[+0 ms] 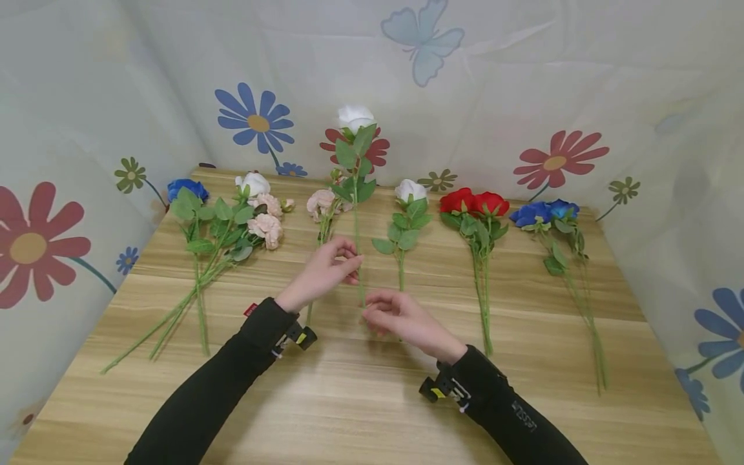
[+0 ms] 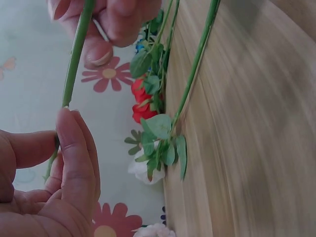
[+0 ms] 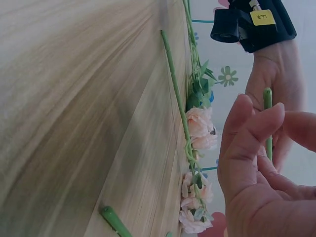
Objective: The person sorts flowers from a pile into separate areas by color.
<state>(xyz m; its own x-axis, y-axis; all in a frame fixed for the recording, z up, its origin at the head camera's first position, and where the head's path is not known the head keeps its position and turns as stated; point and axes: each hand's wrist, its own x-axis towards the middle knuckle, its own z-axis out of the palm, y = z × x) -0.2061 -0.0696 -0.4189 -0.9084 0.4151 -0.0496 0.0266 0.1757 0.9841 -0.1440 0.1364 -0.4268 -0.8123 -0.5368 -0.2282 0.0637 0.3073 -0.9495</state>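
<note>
A white rose point(image 1: 356, 119) with green leaves stands upright above the table, held by its long stem point(image 2: 78, 54). My left hand point(image 1: 328, 268) pinches the stem midway between thumb and fingers. Lower down, my right hand point(image 1: 401, 316) pinches it near its cut end point(image 3: 267, 93), which shows at the fingertips in the right wrist view. Behind the left hand lies a stem of pale pink flowers point(image 1: 321, 204). Another white rose point(image 1: 411, 190) lies on the table beyond the right hand, its stem partly hidden by that hand.
On the wooden table point(image 1: 349, 413), a crossed bunch at left has a blue flower point(image 1: 187, 188), a white rose point(image 1: 252, 183) and pink blooms point(image 1: 266, 229). Red roses point(image 1: 473, 202) and blue flowers point(image 1: 545, 212) lie at right. A flower-printed curtain point(image 1: 494, 97) hangs behind.
</note>
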